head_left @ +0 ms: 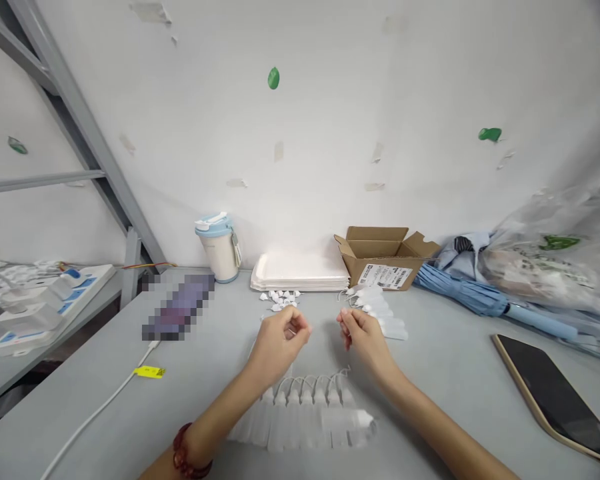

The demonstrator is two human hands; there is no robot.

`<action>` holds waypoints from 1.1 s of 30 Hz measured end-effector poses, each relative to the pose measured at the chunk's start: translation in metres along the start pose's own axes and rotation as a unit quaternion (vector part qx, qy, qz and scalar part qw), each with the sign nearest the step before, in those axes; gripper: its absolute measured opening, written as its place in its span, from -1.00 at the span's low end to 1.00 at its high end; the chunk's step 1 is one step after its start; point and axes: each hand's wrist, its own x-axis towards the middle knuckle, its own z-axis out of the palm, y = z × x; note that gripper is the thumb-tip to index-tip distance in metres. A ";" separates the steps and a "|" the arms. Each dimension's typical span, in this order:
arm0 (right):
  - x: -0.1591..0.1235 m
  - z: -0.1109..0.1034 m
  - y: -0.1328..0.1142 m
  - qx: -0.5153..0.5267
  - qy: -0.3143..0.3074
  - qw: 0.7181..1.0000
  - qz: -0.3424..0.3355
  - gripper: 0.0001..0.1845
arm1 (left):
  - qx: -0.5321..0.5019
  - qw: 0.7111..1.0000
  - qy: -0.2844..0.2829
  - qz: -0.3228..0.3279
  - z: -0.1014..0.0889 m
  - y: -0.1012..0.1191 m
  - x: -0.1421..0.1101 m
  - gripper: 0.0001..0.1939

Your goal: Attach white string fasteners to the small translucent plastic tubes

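My left hand (280,339) hovers over the middle of the table with thumb and fingers curled together; anything in them is too small or hidden to make out. Opposite it, my right hand (364,335) is pinched at thumb and index finger, and what it holds, if anything, does not show. Below both hands lies a row of translucent plastic bottles (294,423) with thin white loops at their tops; one bottle lies crosswise over the others. Behind my left hand is a pile of small white caps (283,297). More translucent bottles (380,310) lie behind my right hand.
At the back stand a lidded cup (219,250), a stack of white envelopes (303,272) and an open cardboard box (387,263). A blue umbrella (460,290) and a phone (555,393) lie right. A cable (100,403) and power strip (63,313) are left.
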 end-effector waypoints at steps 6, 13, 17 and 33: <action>0.017 -0.029 -0.006 0.016 0.032 0.999 -0.002 -0.58 | 0.016 0.999 -0.024 -0.015 -0.007 0.000 0.002 -0.91; 0.006 -0.026 -0.018 -0.043 -0.023 0.998 -0.036 -0.57 | 0.214 0.951 -0.201 0.102 0.009 0.020 -0.025 -0.70; 0.005 -0.023 -0.016 -0.081 -0.048 0.994 -0.062 -0.58 | 0.389 0.872 -0.222 0.197 0.023 0.030 -0.050 -0.59; -0.010 -0.019 -0.029 0.043 -0.143 0.988 -0.034 -0.56 | 0.155 0.986 -0.044 0.038 0.014 0.027 -0.029 -0.66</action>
